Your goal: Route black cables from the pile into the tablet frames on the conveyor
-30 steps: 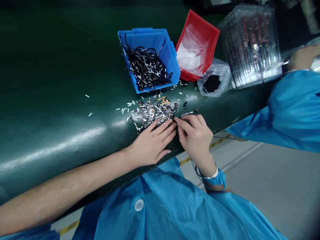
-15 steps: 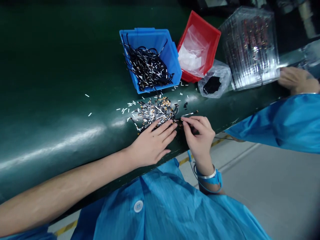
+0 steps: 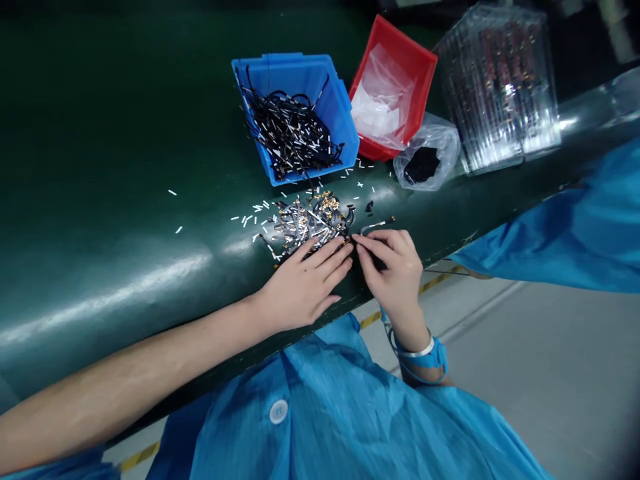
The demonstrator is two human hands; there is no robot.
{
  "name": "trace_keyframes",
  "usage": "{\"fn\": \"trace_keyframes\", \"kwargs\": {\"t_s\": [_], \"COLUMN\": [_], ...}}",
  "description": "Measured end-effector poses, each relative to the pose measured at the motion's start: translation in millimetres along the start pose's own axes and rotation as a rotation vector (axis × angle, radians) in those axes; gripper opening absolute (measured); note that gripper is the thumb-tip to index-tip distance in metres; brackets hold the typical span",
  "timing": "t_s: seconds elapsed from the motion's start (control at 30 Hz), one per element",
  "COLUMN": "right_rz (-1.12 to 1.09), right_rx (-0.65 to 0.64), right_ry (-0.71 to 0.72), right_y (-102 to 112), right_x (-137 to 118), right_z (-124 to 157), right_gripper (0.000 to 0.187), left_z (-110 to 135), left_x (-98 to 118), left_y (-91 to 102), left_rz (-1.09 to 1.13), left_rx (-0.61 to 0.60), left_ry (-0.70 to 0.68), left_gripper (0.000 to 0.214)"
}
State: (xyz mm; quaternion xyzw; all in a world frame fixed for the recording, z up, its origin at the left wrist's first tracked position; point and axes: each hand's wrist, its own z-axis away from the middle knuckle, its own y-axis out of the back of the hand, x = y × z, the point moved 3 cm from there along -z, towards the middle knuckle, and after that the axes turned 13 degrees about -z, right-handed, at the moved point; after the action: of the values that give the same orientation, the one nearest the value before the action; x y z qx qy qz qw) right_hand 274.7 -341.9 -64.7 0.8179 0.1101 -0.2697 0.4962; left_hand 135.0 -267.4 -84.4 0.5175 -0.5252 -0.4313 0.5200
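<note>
- Nearest, a crinkled blue smock with a white button is seen; it is cut off by the lower edge.
- The left hand is laid flat on the table, a glossy dark green surface. Its fingers are stretched out close together, and nothing is gripped.
- The right hand is ringed at the wrist by a blue strap. Thumb and forefinger are pinched together at the tips; whether anything is caught between them cannot be made out.
- A thin lead is seen on the table just beyond the right fingers. Its long axis is set left to right, tilted slightly away at the right, where a dark tip is carried. Whether it is touched cannot be told.
- A tangled pile of black leads, silvery sleeves and gold-coloured ends is found ahead of the left hand; its near edge is hidden by the left fingertips. Small white bits are scattered around it.
- A blue bin is filled with black leads.
- A red bin beside it is lined with clear film.
- A clear bag with something black inside is set near the red bin.
- A stack of clear ribbed trays is placed farthest right; its contents are blurred.
- Another person's blue sleeve is cut off at the right edge.
</note>
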Motion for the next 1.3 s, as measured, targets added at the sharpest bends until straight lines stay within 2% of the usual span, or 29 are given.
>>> {"fn": "trace_keyframes", "kwargs": {"t_s": [0.13,0.4,0.5,0.7,0.8,0.97,1.17,1.3], "right_rz": [-0.120,-0.246,-0.277,-0.288,-0.325,-0.361,-0.347,-0.337], "right_rx": [0.059,0.040,0.030,0.096,0.052,-0.051,-0.135,-0.137], "right_ry": [-0.123,-0.254,-0.284,-0.313,-0.309,-0.226,-0.289,-0.279], "right_y": [4,-10,-7,14,19,12,18,24], "right_x": [7,11,12,21,20,12,23,28], "right_z": [-8,-10,-13,-22,-25,-28,-37,-44], "right_gripper": [0.014,0.010,0.011,0.010,0.009,0.009,0.013,0.014], "left_z": [1,1,2,6,6,6,5,6], "left_x": [0,1,0,-1,-3,-4,-6,-5], "left_y": [-1.0,-0.6,2.8,9.3,8.9,7.0,5.9,6.6], "left_rz": [-0.001,-0.024,-0.022,-0.031,-0.051,-0.074,-0.065,-0.073], "left_rx": [-0.007,0.019,0.087,0.231,0.242,0.202,0.172,0.180], "left_ry": [-0.013,-0.008,-0.007,0.021,0.078,0.103,0.102,0.107], "left_gripper": [0.058,0.059,0.056,0.044,0.042,0.041,0.039,0.038]}}
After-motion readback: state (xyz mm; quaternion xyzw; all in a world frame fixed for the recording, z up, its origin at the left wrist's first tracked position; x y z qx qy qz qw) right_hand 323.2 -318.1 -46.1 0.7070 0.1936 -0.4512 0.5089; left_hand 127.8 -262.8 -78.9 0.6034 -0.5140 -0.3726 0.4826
